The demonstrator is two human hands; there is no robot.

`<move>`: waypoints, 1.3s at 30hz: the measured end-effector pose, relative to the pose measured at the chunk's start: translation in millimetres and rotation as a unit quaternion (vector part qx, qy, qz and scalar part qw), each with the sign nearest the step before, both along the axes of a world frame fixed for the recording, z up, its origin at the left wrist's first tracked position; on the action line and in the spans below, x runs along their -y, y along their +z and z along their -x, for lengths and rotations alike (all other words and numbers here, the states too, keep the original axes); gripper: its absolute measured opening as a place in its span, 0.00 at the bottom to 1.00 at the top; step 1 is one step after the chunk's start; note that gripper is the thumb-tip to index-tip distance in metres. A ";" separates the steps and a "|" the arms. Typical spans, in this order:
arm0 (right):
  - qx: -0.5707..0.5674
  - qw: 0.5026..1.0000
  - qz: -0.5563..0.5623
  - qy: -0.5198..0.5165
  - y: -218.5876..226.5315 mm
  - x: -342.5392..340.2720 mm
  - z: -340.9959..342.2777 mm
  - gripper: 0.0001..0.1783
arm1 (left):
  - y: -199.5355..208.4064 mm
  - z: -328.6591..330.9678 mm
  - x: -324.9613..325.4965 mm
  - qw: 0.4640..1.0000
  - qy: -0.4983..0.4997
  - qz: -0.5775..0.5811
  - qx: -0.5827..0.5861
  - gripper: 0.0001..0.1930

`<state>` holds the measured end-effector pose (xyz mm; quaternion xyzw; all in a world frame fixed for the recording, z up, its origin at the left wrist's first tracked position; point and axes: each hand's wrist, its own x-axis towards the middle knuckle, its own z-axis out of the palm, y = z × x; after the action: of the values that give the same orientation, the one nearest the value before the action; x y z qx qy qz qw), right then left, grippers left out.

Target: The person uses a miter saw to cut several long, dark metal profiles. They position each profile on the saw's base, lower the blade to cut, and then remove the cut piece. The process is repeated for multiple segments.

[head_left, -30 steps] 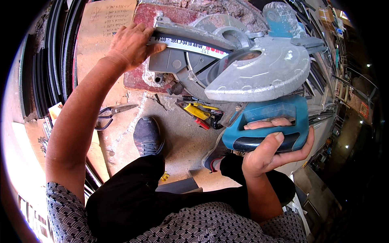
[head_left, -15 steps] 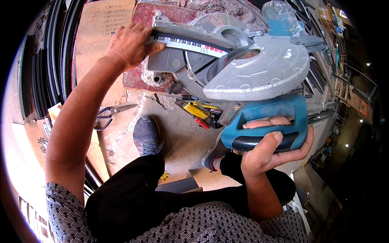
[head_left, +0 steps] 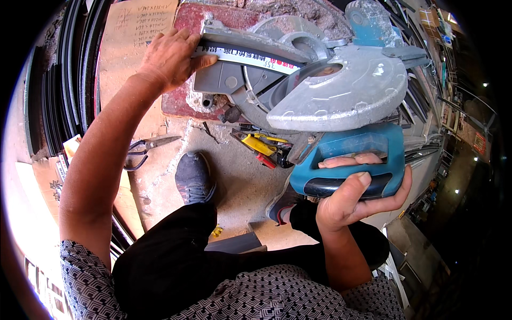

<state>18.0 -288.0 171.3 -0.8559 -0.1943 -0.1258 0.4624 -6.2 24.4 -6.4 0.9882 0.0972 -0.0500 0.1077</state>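
the person's left grip (head_left: 169,60) clasps the left end of the white printed strip (head_left: 250,57), which lies on the grey saw bed (head_left: 216,80) along the metal fence (head_left: 253,42) and runs toward the blade guard (head_left: 341,96). the right grip (head_left: 344,202) is wrapped around the teal saw handle (head_left: 394,154). to do this well, the strip should sit flat and snug against the fence, the left thumb well clear of the guard, and the handle guided smoothly, without jerking.
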 end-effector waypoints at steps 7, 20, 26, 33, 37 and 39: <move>-0.005 1.000 -0.008 0.003 -0.9 -3.6 2.2 0.41 | -2.7 0.6 0.5 1.000 -0.001 -0.005 0.003 0.39; 0.011 1.000 -0.003 0.013 -6.9 0.6 1.7 0.41 | -1.2 -0.4 -0.1 1.000 -0.001 -0.008 -0.016 0.39; 0.016 1.000 -0.002 0.004 -7.1 1.3 1.9 0.41 | 3.4 -2.8 -0.2 0.999 -0.003 -0.012 -0.039 0.39; 0.024 1.000 -0.020 -0.001 -8.6 -3.4 1.4 0.41 | -1.0 -0.4 1.2 1.000 0.004 0.000 -0.007 0.38; 0.020 1.000 -0.021 0.000 -8.3 -5.4 3.0 0.41 | -3.9 0.2 0.3 1.000 0.000 -0.001 -0.001 0.37; 0.028 0.999 -0.015 0.005 -8.6 -4.5 2.1 0.41 | -3.7 0.1 0.1 1.000 -0.001 -0.002 0.003 0.37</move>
<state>15.9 -283.5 162.6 -0.8439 -0.2100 -0.1503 0.4703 -6.3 24.3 -10.1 0.9886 0.0958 -0.0475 0.1062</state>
